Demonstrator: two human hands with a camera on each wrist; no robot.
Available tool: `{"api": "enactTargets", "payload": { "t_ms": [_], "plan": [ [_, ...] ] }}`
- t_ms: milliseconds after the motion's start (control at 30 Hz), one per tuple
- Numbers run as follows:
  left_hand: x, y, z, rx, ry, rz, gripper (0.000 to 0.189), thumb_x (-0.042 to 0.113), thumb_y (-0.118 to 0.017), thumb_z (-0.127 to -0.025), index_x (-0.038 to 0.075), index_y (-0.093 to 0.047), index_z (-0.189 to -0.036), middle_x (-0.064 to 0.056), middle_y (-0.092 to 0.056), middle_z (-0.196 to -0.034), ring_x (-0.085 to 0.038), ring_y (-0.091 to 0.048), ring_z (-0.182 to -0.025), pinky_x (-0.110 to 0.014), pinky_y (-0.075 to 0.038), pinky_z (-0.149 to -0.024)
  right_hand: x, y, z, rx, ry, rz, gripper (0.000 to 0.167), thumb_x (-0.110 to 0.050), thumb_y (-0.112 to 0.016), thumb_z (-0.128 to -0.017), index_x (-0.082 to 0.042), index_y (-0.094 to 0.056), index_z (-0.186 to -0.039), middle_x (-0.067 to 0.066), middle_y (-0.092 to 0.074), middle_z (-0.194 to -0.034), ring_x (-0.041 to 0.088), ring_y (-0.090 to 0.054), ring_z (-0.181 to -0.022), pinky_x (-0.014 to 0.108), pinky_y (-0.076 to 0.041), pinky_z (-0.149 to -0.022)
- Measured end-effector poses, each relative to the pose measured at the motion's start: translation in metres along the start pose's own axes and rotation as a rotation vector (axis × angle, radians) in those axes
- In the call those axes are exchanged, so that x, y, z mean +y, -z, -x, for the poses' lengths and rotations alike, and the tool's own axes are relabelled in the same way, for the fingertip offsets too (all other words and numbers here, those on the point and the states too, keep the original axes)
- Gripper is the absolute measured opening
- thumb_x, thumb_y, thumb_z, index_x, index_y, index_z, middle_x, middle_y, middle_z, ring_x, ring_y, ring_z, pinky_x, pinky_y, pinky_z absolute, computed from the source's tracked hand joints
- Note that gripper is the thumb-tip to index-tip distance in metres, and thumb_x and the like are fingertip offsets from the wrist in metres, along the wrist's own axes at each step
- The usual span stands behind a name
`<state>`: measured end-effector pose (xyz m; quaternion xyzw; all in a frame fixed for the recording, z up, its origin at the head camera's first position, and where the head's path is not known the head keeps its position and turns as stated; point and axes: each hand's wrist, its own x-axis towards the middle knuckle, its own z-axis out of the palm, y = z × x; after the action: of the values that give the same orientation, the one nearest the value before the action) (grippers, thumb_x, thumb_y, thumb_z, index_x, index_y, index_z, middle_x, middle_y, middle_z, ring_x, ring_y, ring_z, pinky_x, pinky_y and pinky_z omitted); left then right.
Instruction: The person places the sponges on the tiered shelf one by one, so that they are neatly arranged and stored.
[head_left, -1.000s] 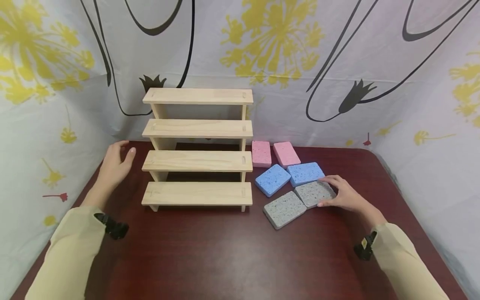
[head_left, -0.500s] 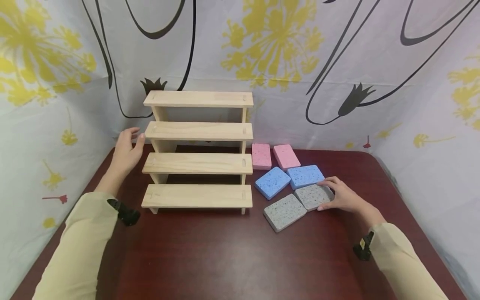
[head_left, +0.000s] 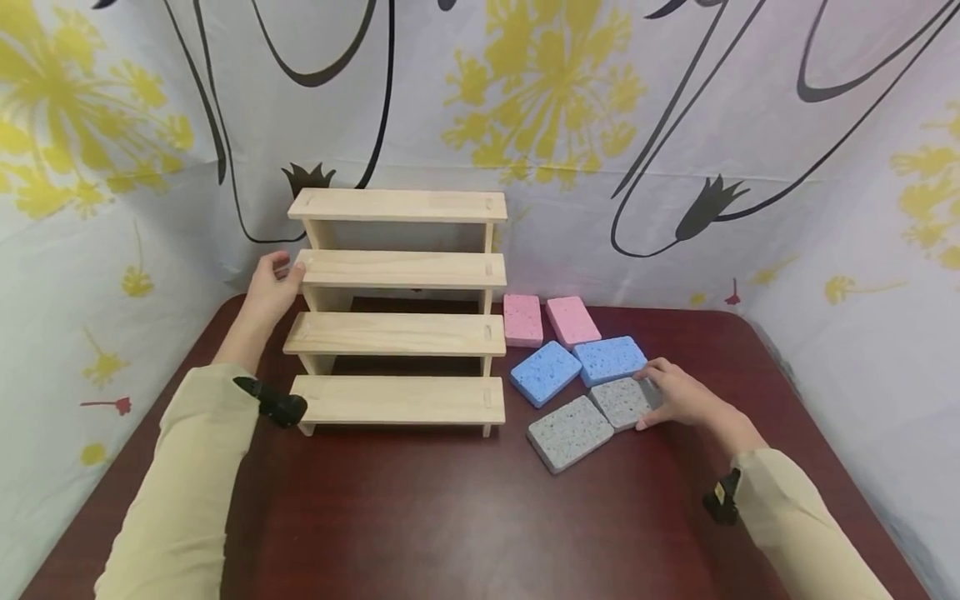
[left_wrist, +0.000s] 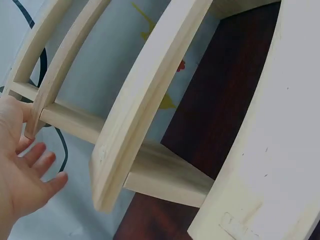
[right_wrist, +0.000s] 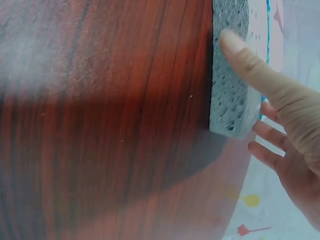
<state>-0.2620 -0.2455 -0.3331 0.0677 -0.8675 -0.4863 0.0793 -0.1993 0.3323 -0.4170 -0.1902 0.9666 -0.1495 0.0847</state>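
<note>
My left hand [head_left: 273,287] is at the left end of the second shelf from the top of a pale wooden tiered rack [head_left: 397,333]. Its thumb touches that shelf end. In the left wrist view the other fingers of this hand [left_wrist: 25,170] are loosely bent, clear of the wood. My right hand [head_left: 686,396] holds the right end of a grey sponge [head_left: 622,402] lying on the table, thumb on its near side, index finger at the far edge. Its thumb also shows against the pitted side of the grey sponge [right_wrist: 230,95] in the right wrist view.
Another grey sponge [head_left: 570,433] lies next to the held one. Behind them lie two blue sponges [head_left: 546,373] and two pink sponges [head_left: 522,320], right of the rack. Patterned cloth [head_left: 555,242] stands behind and beside the dark red table [head_left: 480,517].
My left hand has moved right and now meets the rack's shelf end. The right hand stays on the grey sponge. The whole head view has shifted slightly.
</note>
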Motion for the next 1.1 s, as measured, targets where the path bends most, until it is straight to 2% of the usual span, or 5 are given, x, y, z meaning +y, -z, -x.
{"api": "enactTargets", "payload": {
  "t_ms": [200, 567, 700, 867, 1100],
  "plan": [
    [0.005, 0.001, -0.001, -0.043, 0.103, 0.083, 0.062, 0.034, -0.034, -0.098, 0.001, -0.012, -0.145, -0.021, -0.019, -0.150, -0.032, -0.021, -0.138, -0.042, -0.021, -0.115, -0.007, 0.001, -0.006, -0.031, -0.034, 0.044, 0.081, -0.038, -0.085, -0.057, 0.008, -0.051, -0.115, 0.027, -0.049, -0.117, 0.036, -0.047, -0.104, 0.056, -0.042, -0.089],
    [0.013, 0.003, -0.003, -0.109, 0.183, 0.052, 0.057, 0.030, -0.031, -0.099, 0.004, -0.012, -0.146, -0.022, -0.021, -0.149, -0.035, -0.027, -0.135, -0.045, -0.025, -0.113, -0.002, -0.006, 0.002, 0.002, 0.015, -0.143, 0.083, -0.031, -0.083, -0.061, 0.005, -0.042, -0.124, 0.028, -0.034, -0.119, 0.038, -0.038, -0.102, 0.054, -0.042, -0.085],
    [0.017, 0.002, -0.004, -0.137, 0.223, 0.079, 0.056, 0.026, -0.031, -0.099, 0.006, -0.010, -0.147, -0.022, -0.020, -0.149, -0.035, -0.031, -0.133, -0.046, -0.032, -0.109, 0.000, -0.003, 0.004, -0.037, -0.033, -0.166, 0.083, -0.034, -0.082, -0.062, 0.006, -0.043, -0.124, 0.028, -0.030, -0.122, 0.041, -0.036, -0.105, 0.058, -0.039, -0.086],
    [0.020, 0.001, -0.003, -0.166, 0.276, 0.185, 0.056, 0.025, -0.031, -0.099, 0.010, -0.007, -0.148, -0.020, -0.015, -0.151, -0.034, -0.032, -0.133, -0.044, -0.034, -0.108, -0.001, 0.008, 0.007, -0.086, -0.118, -0.148, 0.081, -0.037, -0.081, -0.062, 0.003, -0.043, -0.122, 0.028, -0.029, -0.121, 0.040, -0.036, -0.103, 0.053, -0.040, -0.082],
    [0.018, 0.003, -0.003, -0.186, 0.287, 0.240, 0.057, 0.026, -0.031, -0.099, 0.012, -0.004, -0.148, -0.021, -0.016, -0.150, -0.036, -0.035, -0.131, -0.041, -0.037, -0.106, -0.002, 0.025, 0.011, -0.073, -0.071, -0.073, 0.076, -0.033, -0.083, -0.059, 0.007, -0.046, -0.112, 0.027, -0.041, -0.109, 0.033, -0.043, -0.092, 0.035, -0.042, -0.072]
  ]
}}
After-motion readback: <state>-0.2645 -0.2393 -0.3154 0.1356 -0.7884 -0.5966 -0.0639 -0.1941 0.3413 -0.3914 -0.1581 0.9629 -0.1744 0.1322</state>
